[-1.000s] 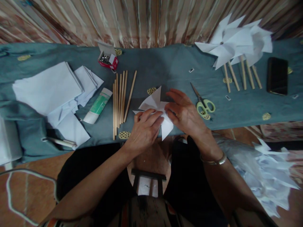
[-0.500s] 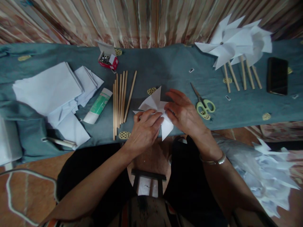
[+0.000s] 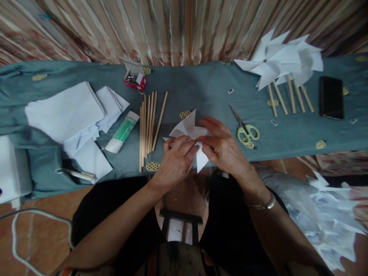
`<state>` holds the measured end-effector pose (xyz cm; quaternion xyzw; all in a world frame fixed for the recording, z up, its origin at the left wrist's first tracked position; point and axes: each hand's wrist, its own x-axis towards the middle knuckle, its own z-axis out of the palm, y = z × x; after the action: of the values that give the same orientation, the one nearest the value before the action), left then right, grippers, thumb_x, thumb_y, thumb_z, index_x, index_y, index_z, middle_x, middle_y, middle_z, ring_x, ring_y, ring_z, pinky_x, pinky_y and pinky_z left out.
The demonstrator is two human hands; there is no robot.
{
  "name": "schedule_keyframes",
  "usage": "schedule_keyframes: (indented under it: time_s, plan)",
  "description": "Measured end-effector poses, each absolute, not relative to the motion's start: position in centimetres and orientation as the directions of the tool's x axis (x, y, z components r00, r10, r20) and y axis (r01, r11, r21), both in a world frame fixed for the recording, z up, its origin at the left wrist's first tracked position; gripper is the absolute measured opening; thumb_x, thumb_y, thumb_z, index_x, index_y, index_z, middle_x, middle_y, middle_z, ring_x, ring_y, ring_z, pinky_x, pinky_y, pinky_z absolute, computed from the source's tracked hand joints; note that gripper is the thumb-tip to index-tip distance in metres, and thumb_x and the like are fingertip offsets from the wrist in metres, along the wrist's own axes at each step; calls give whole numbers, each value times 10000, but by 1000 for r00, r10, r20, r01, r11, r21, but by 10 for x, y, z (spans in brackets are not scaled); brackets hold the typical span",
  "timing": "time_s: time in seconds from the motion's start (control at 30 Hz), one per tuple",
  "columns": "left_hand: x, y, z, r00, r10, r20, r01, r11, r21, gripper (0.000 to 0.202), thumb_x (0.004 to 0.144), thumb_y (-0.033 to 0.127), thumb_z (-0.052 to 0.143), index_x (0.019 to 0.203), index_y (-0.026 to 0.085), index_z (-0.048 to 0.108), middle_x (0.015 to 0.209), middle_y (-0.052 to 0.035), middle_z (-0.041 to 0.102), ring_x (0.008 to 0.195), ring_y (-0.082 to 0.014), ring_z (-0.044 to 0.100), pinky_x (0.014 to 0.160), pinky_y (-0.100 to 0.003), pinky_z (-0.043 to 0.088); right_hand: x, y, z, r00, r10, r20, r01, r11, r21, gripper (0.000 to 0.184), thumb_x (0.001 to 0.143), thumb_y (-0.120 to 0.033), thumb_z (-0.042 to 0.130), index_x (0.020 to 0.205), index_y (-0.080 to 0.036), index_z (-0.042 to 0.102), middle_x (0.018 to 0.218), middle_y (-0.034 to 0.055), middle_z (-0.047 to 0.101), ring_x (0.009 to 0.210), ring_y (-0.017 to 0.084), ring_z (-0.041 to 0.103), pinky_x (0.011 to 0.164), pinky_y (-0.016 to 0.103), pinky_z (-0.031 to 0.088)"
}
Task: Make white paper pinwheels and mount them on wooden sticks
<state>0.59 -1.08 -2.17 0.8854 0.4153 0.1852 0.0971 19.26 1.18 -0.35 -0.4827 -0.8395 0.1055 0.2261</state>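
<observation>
A white paper pinwheel (image 3: 185, 126) with pointed blades lies at the front of the table, under both of my hands. My left hand (image 3: 178, 159) presses on its left and middle part, fingers closed on the paper. My right hand (image 3: 222, 147) comes in from the right; its thumb and index finger pinch the paper near the centre, the other fingers stretched out above. My fingers hide the pinwheel's centre. Several thin wooden sticks (image 3: 148, 126) lie to the left of my left hand. Green-handled scissors (image 3: 244, 128) rest to the right of my right hand.
Behind the sticks stands an open red box of metal pins (image 3: 135, 79). A glue tube (image 3: 122, 132) and stacked white paper (image 3: 67, 113) lie left. Finished pinwheels (image 3: 278, 57) on sticks and a phone (image 3: 331, 97) are at right. More pinwheels (image 3: 327, 214) fill a bag below.
My right thumb and index finger have moved inward over the pinwheel, nearer its centre. My left hand stays on the paper. The whole view has shifted slightly.
</observation>
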Motion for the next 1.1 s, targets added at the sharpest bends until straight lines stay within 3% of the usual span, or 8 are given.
schedule_keyframes:
  time_s: [0.33, 0.57, 0.73, 0.9, 1.1]
  plan:
    - [5, -12, -23, 580, 775, 250, 710, -632, 310, 308, 949, 215, 477, 1228, 212, 607, 1276, -117, 611, 1254, -299, 451, 958, -489, 335, 188, 0, -13, -378, 899, 223, 813, 437, -385, 310, 862, -122, 472, 1015, -196, 732, 1394, 121, 557, 1422, 311, 343, 1060, 562, 374]
    - [5, -14, -22, 567, 769, 295, 688, -639, 344, 268, 945, 224, 490, 1155, 186, 653, 1248, -133, 614, 1233, -295, 465, 963, -494, 341, 172, -11, -18, -431, 863, 263, 852, 485, -195, 283, 914, -106, 425, 1029, -171, 675, 1401, 135, 546, 1442, 297, 300, 1122, 536, 293]
    - [-10, -14, -9, 520, 761, 387, 650, -647, 399, 214, 938, 252, 516, 1074, 201, 673, 1169, -90, 658, 1175, -255, 504, 964, -457, 374, 165, -14, -20, -462, 849, 255, 840, 512, -181, 339, 898, -48, 381, 1105, -151, 629, 1384, 149, 560, 1428, 285, 333, 1099, 513, 329]
    - [-42, 14, -3, 236, 865, 442, 775, -442, 451, 226, 931, 321, 519, 1062, 250, 688, 1112, -62, 671, 1105, -231, 557, 965, -435, 417, 170, -15, -21, -446, 855, 263, 832, 505, -231, 320, 908, -70, 389, 1092, -137, 642, 1377, 179, 557, 1434, 315, 320, 1096, 539, 314]
    - [-46, 41, -17, 145, 952, 269, 684, -293, 667, 286, 949, 357, 469, 1087, 215, 676, 1024, -51, 736, 1015, -213, 637, 934, -400, 480, 175, -18, -22, -405, 876, 263, 842, 469, -267, 321, 909, -117, 414, 1142, -174, 628, 1420, 164, 515, 1452, 335, 262, 1079, 584, 303]
